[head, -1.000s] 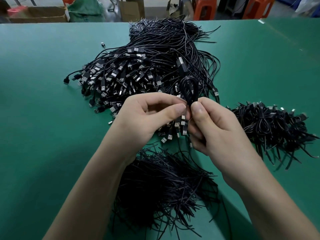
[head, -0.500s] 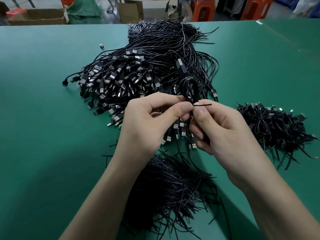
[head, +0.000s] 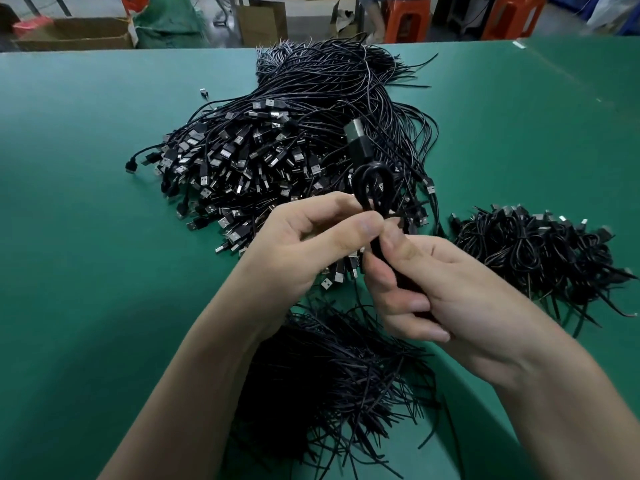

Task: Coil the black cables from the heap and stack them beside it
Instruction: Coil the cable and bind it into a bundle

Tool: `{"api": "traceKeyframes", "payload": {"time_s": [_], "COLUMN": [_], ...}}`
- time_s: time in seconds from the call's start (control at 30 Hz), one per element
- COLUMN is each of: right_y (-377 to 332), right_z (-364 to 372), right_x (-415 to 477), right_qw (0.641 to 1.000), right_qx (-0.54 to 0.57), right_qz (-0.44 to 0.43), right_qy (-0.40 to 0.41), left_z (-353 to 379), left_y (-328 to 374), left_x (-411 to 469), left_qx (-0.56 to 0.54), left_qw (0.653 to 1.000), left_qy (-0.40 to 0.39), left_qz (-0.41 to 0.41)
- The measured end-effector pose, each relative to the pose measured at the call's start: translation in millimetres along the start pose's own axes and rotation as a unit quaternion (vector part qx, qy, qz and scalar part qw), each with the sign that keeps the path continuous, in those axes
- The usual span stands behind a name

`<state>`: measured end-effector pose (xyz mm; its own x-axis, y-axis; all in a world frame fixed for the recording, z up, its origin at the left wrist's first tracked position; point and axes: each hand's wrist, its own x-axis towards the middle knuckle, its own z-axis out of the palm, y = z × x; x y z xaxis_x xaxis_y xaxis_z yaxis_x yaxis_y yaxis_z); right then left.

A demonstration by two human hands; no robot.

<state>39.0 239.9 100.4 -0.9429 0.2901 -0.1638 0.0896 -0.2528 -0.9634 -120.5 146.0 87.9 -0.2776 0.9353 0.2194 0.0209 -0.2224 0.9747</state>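
Green matting covers the table (head: 86, 237) in front of you. Beyond its far edge an open cardboard box (head: 79, 32) sits at the left with something red at its left end; what else it holds you cannot tell from this angle. A second box (head: 263, 22) stands further right, its inside hidden, and orange stools (head: 405, 19) stand past it.

The heap (head: 277, 150) of black cables lies mid-table, silver plugs fanned toward the left and near side, loose tails running to the far edge. You hold one coiled cable (head: 375, 188) above the heap's near edge, its loop upright and its plug (head: 356, 140) sticking out of the top. Your left hand (head: 304, 251) pinches the coil's waist between thumb and forefinger, where a thin black strand crosses it. Your right hand (head: 450, 299) has its fingers curled round the lower part of the coil, thumb close against the left thumb. The stack (head: 540, 251) of coiled cables lies to the right of the heap, just apart from it. A pile of thin black ties (head: 332, 382) lies on the table beneath your wrists.
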Motion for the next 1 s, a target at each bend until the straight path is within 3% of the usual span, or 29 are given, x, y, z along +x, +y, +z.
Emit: {"api": "traceKeyframes", "payload": {"time_s": [0.23, 0.33, 0.43, 0.5, 0.57, 0.67, 0.77, 0.9, 1.0], "right_y": [-3, -1, 2, 3, 1, -3, -5, -3, 1], "right_z": [8, 11, 11, 4, -4, -12, -15, -10, -2], "right_x": [1, 3, 6, 7, 5, 0, -2, -1, 2], "right_qw": [0.994, 0.999, 0.984, 0.935, 0.866, 0.778, 0.74, 0.756, 0.855], "right_qx": [0.105, 0.037, -0.1, -0.207, -0.314, -0.438, -0.483, -0.472, -0.289], "right_qz": [0.001, -0.029, -0.1, -0.18, -0.261, -0.369, -0.404, -0.377, -0.325], "right_qy": [-0.039, -0.002, 0.109, 0.226, 0.288, 0.259, 0.235, 0.254, 0.282], "left_z": [0, 2, 1, -1, -4, -3, 1, 2, 5], "left_y": [-2, 1, 1, 3, 5, 7, 7, 11, 12], "left_x": [1, 0, -1, -1, 0, -1, 0, -1, -3], "left_qx": [-0.01, -0.014, -0.003, 0.002, 0.034, 0.071, 0.078, 0.088, 0.108], "left_qw": [0.999, 0.998, 0.998, 0.998, 0.997, 0.995, 0.991, 0.989, 0.992], "left_qy": [0.05, 0.06, 0.071, 0.069, 0.063, 0.032, 0.014, 0.012, 0.045], "left_qz": [0.003, 0.008, 0.0, -0.013, -0.035, -0.07, -0.106, -0.116, -0.045]}}
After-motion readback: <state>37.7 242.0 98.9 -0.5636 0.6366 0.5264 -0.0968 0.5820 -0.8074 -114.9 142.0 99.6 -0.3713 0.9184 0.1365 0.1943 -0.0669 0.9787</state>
